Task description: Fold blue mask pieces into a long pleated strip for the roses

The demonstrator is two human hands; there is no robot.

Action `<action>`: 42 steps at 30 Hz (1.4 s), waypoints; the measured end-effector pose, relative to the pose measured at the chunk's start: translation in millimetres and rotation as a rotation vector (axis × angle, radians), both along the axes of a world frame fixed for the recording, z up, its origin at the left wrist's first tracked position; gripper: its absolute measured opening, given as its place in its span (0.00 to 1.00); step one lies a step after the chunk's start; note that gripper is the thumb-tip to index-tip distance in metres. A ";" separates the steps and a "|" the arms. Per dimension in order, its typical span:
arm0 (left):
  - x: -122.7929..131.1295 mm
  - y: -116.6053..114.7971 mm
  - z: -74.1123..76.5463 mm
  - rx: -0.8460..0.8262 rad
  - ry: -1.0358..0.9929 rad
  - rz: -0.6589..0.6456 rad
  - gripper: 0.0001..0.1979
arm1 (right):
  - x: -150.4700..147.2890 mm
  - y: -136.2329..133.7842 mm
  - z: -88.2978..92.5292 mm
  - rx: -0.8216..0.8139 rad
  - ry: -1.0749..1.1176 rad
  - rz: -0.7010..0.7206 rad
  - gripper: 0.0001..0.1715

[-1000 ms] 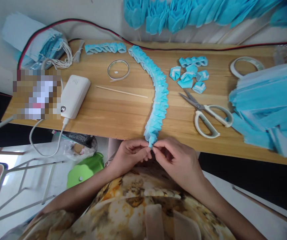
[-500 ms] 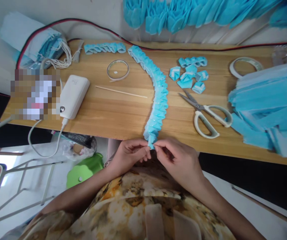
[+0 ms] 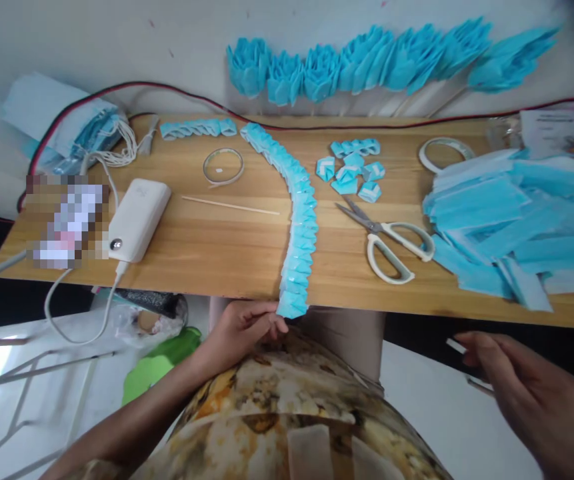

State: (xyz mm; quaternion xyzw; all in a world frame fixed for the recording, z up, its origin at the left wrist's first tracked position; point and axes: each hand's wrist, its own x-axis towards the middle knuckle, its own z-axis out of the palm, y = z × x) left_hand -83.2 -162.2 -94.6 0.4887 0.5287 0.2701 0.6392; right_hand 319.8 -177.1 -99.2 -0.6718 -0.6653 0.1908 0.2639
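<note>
A long curved chain of folded light-blue pieces (image 3: 303,223) runs down the table, its near end just over the front edge. My left hand (image 3: 249,330) is closed at that end, fingers and thumb pinching its left corner. Far to the right, beyond the table's front edge, my right hand (image 3: 521,380) pinches a small white strip (image 3: 455,345) between thumb and fingertips. Scissors (image 3: 379,230) with white handles lie right of the chain, blades partly spread. Behind them sit several small folded blue pieces (image 3: 347,183) and a short folded chain (image 3: 355,147).
Blue sheets (image 3: 487,207) are heaped at the right beside a tape roll (image 3: 445,155). A narrower tape roll (image 3: 223,167), a thin stick (image 3: 231,205), a white power bank (image 3: 139,220) and a blurred phone (image 3: 69,227) lie left. Blue paper-like flowers (image 3: 321,70) line the wall.
My right hand has left the chain's end and moved far right, now with a small white strip. My left hand stays at the chain. The view has tilted up and right.
</note>
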 end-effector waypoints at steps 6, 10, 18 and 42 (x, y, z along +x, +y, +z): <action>-33.2 8.1 37.5 0.369 0.427 -0.065 0.10 | 24.6 -13.5 -45.4 0.186 -0.308 0.145 0.24; -39.2 39.7 68.5 0.415 0.354 0.154 0.11 | -26.4 10.2 -5.9 0.223 -0.258 0.129 0.18; -16.6 136.7 55.1 0.166 -0.207 0.473 0.18 | -149.1 169.6 74.2 0.379 -0.353 0.400 0.15; 8.1 204.6 38.4 -0.183 -0.415 0.402 0.09 | -230.0 289.8 55.4 0.037 0.066 0.428 0.08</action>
